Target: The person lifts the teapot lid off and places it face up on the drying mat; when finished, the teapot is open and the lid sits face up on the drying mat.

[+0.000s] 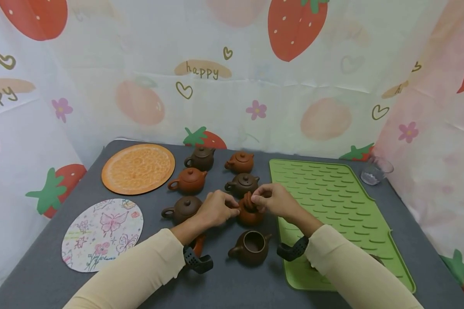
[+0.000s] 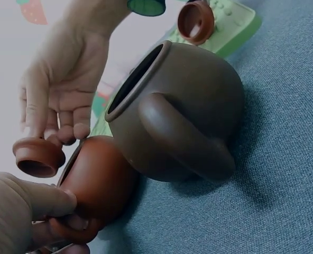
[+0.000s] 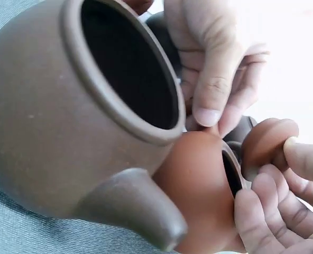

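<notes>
My left hand (image 1: 218, 209) pinches the handle of a small reddish-brown clay teapot (image 1: 251, 218), its mouth uncovered. In my right hand (image 1: 276, 200) is the reddish teapot lid (image 2: 38, 157), held tilted just above that mouth. The right fingers (image 3: 254, 217) also touch the pot's rim. Nearer to me stands a dark brown teapot (image 1: 247, 258) without a lid. Behind the held pot is a dark lidded teapot (image 1: 242, 184), with a reddish lidded one (image 1: 240, 162) farther back.
Left stands another column of teapots, including a dark one (image 1: 185, 207) and a reddish one (image 1: 189, 181). An orange round mat (image 1: 138, 168) and a drawn-on white mat (image 1: 102, 234) lie beyond. Right are a green mat (image 1: 317, 184), a loose lid (image 2: 196, 22) and a glass (image 1: 375, 171).
</notes>
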Tool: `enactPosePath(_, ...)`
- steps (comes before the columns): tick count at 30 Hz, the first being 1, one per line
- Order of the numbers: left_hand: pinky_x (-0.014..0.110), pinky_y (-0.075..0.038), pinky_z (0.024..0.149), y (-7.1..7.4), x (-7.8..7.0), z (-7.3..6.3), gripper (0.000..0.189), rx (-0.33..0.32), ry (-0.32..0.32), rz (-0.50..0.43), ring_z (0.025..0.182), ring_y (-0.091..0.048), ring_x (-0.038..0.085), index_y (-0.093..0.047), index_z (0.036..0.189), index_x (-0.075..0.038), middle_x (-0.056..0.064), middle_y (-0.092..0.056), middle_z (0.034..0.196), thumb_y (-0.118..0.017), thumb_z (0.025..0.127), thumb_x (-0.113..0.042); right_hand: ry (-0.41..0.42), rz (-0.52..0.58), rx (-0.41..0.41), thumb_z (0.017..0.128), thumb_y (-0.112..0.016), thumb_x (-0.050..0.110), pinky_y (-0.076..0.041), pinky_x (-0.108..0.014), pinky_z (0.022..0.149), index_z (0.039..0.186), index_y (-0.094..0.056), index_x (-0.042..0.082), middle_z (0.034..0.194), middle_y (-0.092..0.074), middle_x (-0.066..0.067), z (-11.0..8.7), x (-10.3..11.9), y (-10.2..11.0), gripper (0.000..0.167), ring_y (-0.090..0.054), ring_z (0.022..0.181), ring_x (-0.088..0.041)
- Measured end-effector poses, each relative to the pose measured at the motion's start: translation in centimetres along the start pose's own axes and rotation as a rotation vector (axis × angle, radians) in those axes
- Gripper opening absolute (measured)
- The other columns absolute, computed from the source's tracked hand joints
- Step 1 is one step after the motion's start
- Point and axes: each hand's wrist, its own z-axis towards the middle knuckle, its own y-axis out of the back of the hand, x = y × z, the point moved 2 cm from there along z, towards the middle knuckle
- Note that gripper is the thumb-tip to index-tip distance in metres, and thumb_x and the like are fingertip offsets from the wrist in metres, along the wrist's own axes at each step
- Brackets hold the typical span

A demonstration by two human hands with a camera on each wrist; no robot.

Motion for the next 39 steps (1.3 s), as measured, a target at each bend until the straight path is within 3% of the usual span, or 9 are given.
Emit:
enactPosePath(4,0.029,-0.046,0.053,0.0,0.0,-0.1,0.005,-0.001,0.001,0.009,0.06,-0.057,0.011,-0.077,0.09,-0.014,-0.008,-0.064,0.073,-0.076,0.086,-0.017,-0.066,0.215,0.015,0.092,-0.066,0.006,-0.054,-0.047,0.073,0.094,-0.066,-0.003,0.088,-0.063,-0.015,-0.1,-0.4,0.2,0.009,-0.061,0.075,-0.027)
enactPosePath(8,0.029,-0.046,0.053,0.0,-0.1,-0.1,0.005,0.001,0.002,0.008,0.06,-0.057,0.011,-0.077,0.09,-0.014,-0.008,-0.064,0.071,-0.076,0.086,-0.016,-0.107,0.352,0.031,0.09,-0.063,0.001,-0.053,-0.043,0.074,0.099,-0.059,-0.005,0.091,-0.06,-0.016,-0.2,-0.4,0.2,0.012,-0.059,0.075,-0.026)
enactPosePath(12,0.03,-0.047,0.053,0.0,-0.1,-0.2,0.006,0.015,0.004,0.002,0.061,-0.058,0.011,-0.077,0.091,-0.013,-0.007,-0.064,0.072,-0.075,0.087,-0.016,-0.118,0.442,0.051,0.094,-0.055,-0.003,-0.053,-0.045,0.073,0.124,-0.051,-0.003,0.086,-0.058,-0.017,-0.3,-0.4,0.3,0.03,-0.058,0.072,-0.027)
enactPosePath(15,0.03,-0.047,0.053,-0.1,-0.1,-0.2,0.007,0.027,0.007,-0.004,0.061,-0.058,0.011,-0.077,0.093,-0.013,-0.007,-0.064,0.072,-0.075,0.087,-0.016,-0.111,0.48,0.082,0.098,-0.046,-0.003,-0.053,-0.046,0.073,0.136,-0.046,-0.001,0.093,-0.054,-0.02,-0.4,-0.4,0.3,0.038,-0.057,0.072,-0.027)
enactPosePath(18,0.03,-0.047,0.053,-0.1,-0.1,-0.2,0.007,0.031,0.003,-0.009,0.06,-0.058,0.011,-0.076,0.093,-0.012,-0.006,-0.064,0.071,-0.074,0.087,-0.016,-0.101,0.547,0.11,0.1,-0.043,0.001,-0.053,-0.045,0.072,0.135,-0.044,-0.005,0.095,-0.05,-0.02,-0.4,-0.4,0.2,0.035,-0.055,0.069,-0.025)
enactPosePath(22,0.03,-0.047,0.053,-0.1,-0.1,-0.2,0.006,0.028,-0.001,-0.013,0.06,-0.059,0.011,-0.076,0.092,-0.012,-0.007,-0.064,0.07,-0.075,0.087,-0.015,-0.076,0.644,0.13,0.1,-0.051,0.009,-0.053,-0.04,0.069,0.129,-0.037,-0.007,0.09,-0.053,-0.016,-0.5,-0.3,0.3,0.036,-0.056,0.067,-0.023)
enactPosePath(30,0.03,-0.047,0.054,0.0,0.0,-0.1,0.006,0.023,0.001,-0.005,0.061,-0.058,0.011,-0.076,0.092,-0.013,-0.007,-0.064,0.073,-0.075,0.087,-0.016,-0.035,0.583,0.115,0.091,-0.066,0.004,-0.053,-0.046,0.078,0.114,-0.043,0.004,0.103,-0.058,-0.022,-0.7,-0.2,0.7,0.032,-0.064,0.083,-0.03)
enactPosePath(39,0.03,-0.047,0.055,0.0,0.1,0.1,0.006,0.025,0.005,0.001,0.062,-0.058,0.011,-0.076,0.092,-0.014,-0.006,-0.064,0.075,-0.075,0.087,-0.017,-0.019,0.505,0.129,0.089,-0.067,0.0,-0.043,-0.056,0.091,0.133,-0.039,-0.006,0.114,-0.057,-0.024,-1.2,0.5,1.2,0.052,-0.061,0.098,-0.033)
